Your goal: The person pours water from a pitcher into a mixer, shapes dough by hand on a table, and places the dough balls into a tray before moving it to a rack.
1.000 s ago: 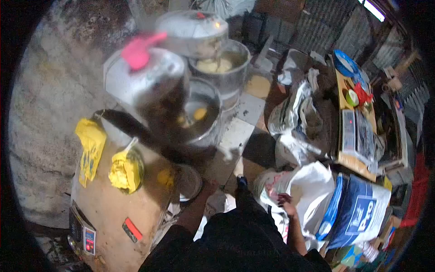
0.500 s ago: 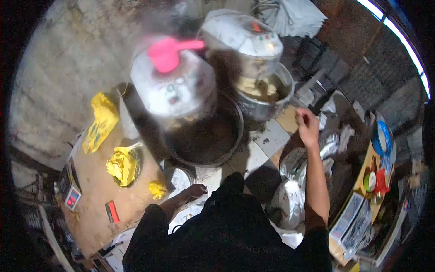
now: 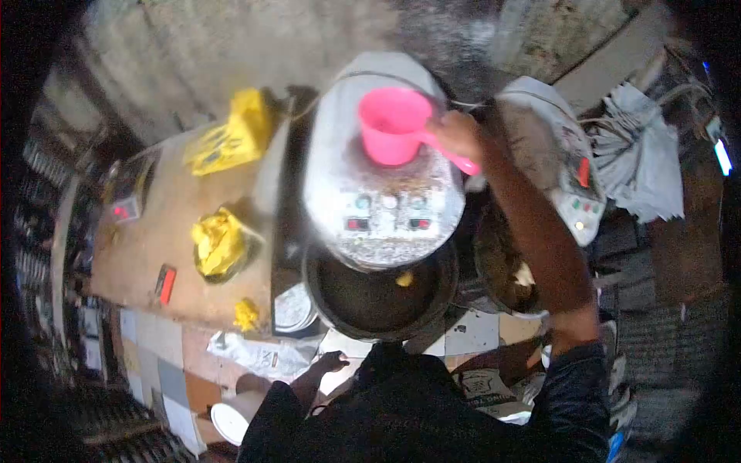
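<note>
A pink plastic dipper (image 3: 390,139) sits over the white top of the nearer mixer (image 3: 378,181). My right hand (image 3: 461,140) is stretched far forward, with its fingers closed round the dipper's handle. Below the mixer head is its large dark bowl (image 3: 351,309), with a small yellow lump (image 3: 404,278) visible inside. My left hand (image 3: 333,362) hangs low beside my body, below the bowl's near rim. Its fingers are loosely bent and apart, holding nothing.
To the right, a second mixer (image 3: 532,123) stands over a bowl, partly covered by my forearm. On the left, a wooden table (image 3: 127,270) carries a yellow-lined bowl (image 3: 218,243), yellow bag (image 3: 239,131) and red-black object (image 3: 165,284). A white bucket (image 3: 231,420) stands on the tiled floor.
My right hand has moved from above the floor at the right up to the dipper and gripped its handle. The view has turned right; my left hand stays low.
</note>
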